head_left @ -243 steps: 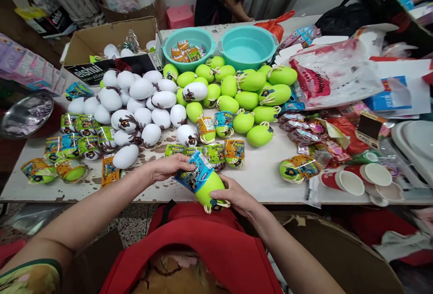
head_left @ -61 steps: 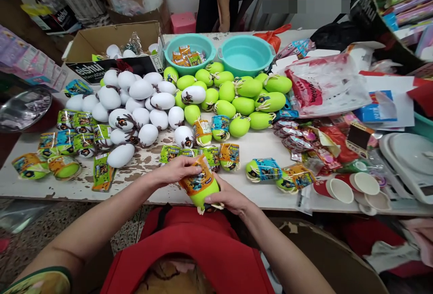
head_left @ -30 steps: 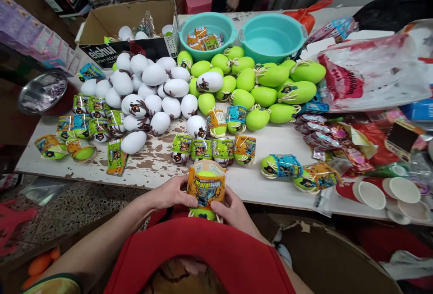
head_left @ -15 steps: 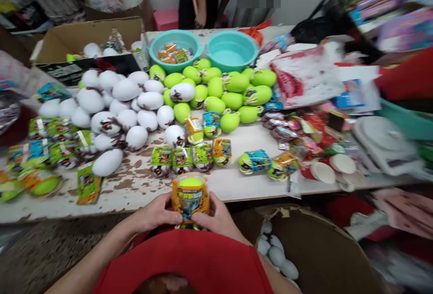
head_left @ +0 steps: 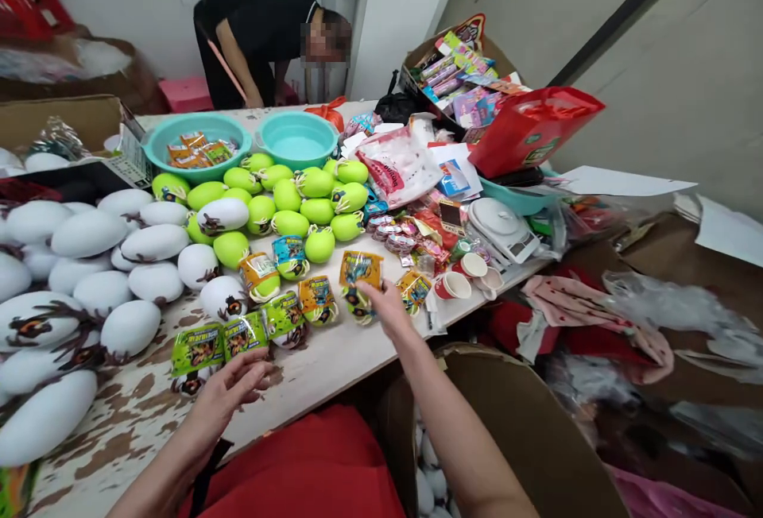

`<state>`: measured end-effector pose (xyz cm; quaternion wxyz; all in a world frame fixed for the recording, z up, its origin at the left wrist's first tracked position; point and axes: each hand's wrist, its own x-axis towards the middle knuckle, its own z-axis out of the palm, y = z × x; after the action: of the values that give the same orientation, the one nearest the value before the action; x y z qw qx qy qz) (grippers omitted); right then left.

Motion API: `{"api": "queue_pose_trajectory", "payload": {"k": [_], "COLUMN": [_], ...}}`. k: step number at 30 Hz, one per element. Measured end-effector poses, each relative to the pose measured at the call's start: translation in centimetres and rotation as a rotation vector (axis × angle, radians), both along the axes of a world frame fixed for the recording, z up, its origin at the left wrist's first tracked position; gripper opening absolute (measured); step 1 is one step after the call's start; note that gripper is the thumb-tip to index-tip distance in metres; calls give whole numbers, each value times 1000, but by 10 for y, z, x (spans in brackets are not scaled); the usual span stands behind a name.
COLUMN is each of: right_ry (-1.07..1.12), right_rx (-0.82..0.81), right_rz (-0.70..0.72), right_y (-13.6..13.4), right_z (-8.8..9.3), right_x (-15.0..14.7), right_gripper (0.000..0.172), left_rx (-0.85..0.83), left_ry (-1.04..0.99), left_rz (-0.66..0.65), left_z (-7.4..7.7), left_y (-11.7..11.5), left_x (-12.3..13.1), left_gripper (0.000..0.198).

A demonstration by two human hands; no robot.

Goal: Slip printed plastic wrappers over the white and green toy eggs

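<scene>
My right hand (head_left: 386,305) grips a green toy egg in an orange printed wrapper (head_left: 360,270), at the right end of a row near the table's front edge. Over the tabletop, my left hand (head_left: 231,384) is open and holds nothing; its fingertips are close to a white egg in a green wrapper (head_left: 244,334). Beside that egg are another green-wrapped egg (head_left: 196,349), a third (head_left: 284,313) and an orange-wrapped egg (head_left: 318,300). Partly behind my right hand lies one more orange-wrapped egg (head_left: 413,289).
Bare white eggs (head_left: 131,330) are heaped at left, green eggs (head_left: 287,195) in the middle. Behind them stand a turquoise basin with small packets (head_left: 156,156) and a second basin (head_left: 296,139). Paper cups (head_left: 453,286) and a scale (head_left: 501,224) are at right. A person (head_left: 256,25) bends beyond the table.
The wrapped egg went from both hands at my body to the table, right hand only. My left hand let go and moved left. The view swung right; the person bent over.
</scene>
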<state>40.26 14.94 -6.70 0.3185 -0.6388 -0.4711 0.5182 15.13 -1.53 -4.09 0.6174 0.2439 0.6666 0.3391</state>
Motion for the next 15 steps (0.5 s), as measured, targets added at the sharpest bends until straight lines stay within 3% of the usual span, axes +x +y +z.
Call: {"api": "queue_pose_trajectory", "payload": {"k": [4,7,10,13,15], "right_ry": [-230,-375,-494,-634,-727], "right_rx": [44,37,115,192,153], "right_rz": [-36,-54,-96,-246,-360], "right_y": [88,118,116,91,73], "right_z": [-17,-32,-33,-17,-6], "right_x": [14,11,32,93,141], "right_gripper": [43,45,47,44,45], "left_rx": [2,-13,-45,-66,-70], "left_ry": [89,103,103,116,125], "left_rz": [7,-8,-43,-35,-11], "left_z": [-5,-14,-22,-27,-29], "left_y": [10,13,14,14,15], "left_x": [10,16,16,11,9], "left_gripper": [68,67,68,68,67]}}
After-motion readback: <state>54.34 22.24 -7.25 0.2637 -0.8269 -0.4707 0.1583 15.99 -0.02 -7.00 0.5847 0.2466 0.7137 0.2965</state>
